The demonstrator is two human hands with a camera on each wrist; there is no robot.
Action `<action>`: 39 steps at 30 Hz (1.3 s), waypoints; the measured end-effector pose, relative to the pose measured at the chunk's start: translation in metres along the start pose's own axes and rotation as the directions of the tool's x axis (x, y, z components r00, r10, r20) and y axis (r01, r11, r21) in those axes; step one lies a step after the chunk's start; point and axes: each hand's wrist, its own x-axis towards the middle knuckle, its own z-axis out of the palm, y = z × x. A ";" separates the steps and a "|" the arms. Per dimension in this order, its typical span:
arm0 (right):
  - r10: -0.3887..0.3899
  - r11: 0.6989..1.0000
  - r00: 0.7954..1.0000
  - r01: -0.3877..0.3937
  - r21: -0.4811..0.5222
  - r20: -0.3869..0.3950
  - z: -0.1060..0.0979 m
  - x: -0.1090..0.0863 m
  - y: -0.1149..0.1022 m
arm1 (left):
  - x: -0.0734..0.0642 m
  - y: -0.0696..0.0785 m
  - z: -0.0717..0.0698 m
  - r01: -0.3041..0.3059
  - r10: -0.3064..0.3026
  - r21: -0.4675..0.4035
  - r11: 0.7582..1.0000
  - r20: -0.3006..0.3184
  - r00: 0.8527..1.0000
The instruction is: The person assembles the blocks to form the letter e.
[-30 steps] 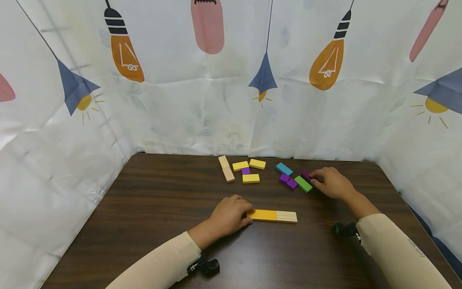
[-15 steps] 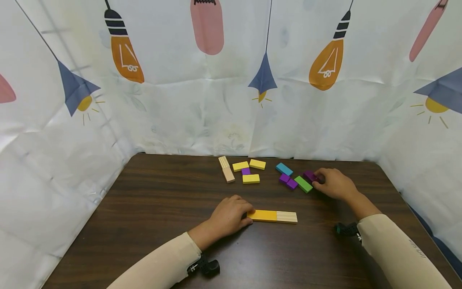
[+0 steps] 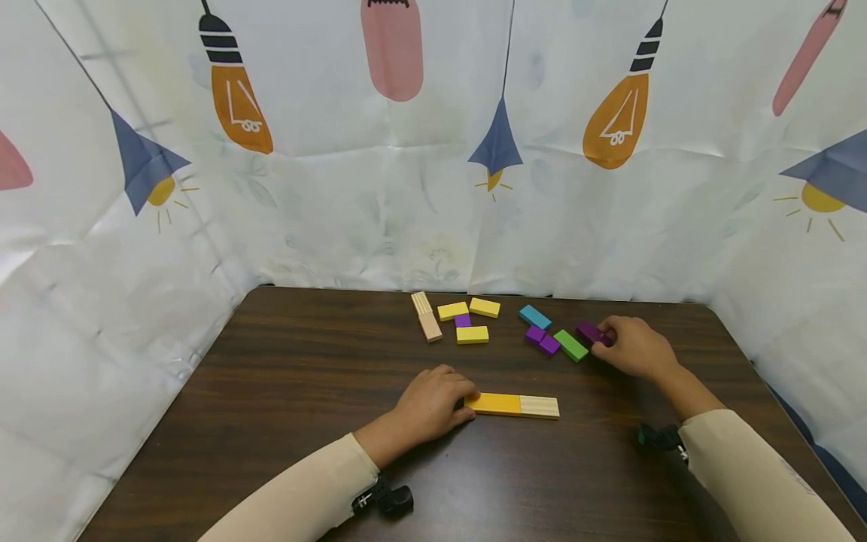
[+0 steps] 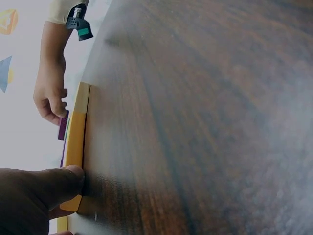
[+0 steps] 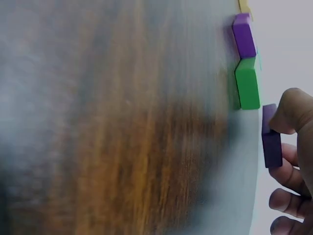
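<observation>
My left hand (image 3: 433, 403) grips the left end of an orange wooden block (image 3: 497, 404) lying flat on the table. Against that block's right end sits a bare-wood block (image 3: 539, 407), so the two make one straight row. In the left wrist view the thumb presses the near side of the orange block (image 4: 75, 142). At the back right, my right hand (image 3: 637, 348) pinches a pair of short purple blocks (image 5: 272, 149), end to end, between thumb and fingers. A small gap parts them from a green block (image 3: 570, 345) on their left.
Left of the green block lie two purple blocks (image 3: 543, 340) and a blue block (image 3: 535, 316). Farther left are several yellow blocks (image 3: 472, 335) around a purple one (image 3: 463, 320), and bare-wood blocks (image 3: 427, 317). A printed curtain (image 3: 379, 226) hangs behind the dark table (image 3: 271, 406).
My right hand has shifted slightly right, drawing the purple blocks away from the green block; more of them shows now. The left hand stays on the orange block.
</observation>
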 end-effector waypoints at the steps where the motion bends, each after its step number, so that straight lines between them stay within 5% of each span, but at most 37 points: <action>1: -0.004 1.000 1.000 0.004 0.006 -0.007 0.000 -0.002 -0.001 | 0.000 0.000 0.000 -0.002 0.002 0.000 1.000 -0.001 1.000; 20: -0.097 0.995 0.993 0.097 0.001 -0.068 0.007 -0.034 -0.046 | 0.000 0.000 0.000 0.012 -0.012 -0.011 1.000 0.005 1.000; 39: -0.137 0.990 0.990 0.137 0.013 -0.027 0.027 -0.047 -0.070 | -0.001 0.000 0.002 0.013 -0.014 -0.011 1.000 -0.008 1.000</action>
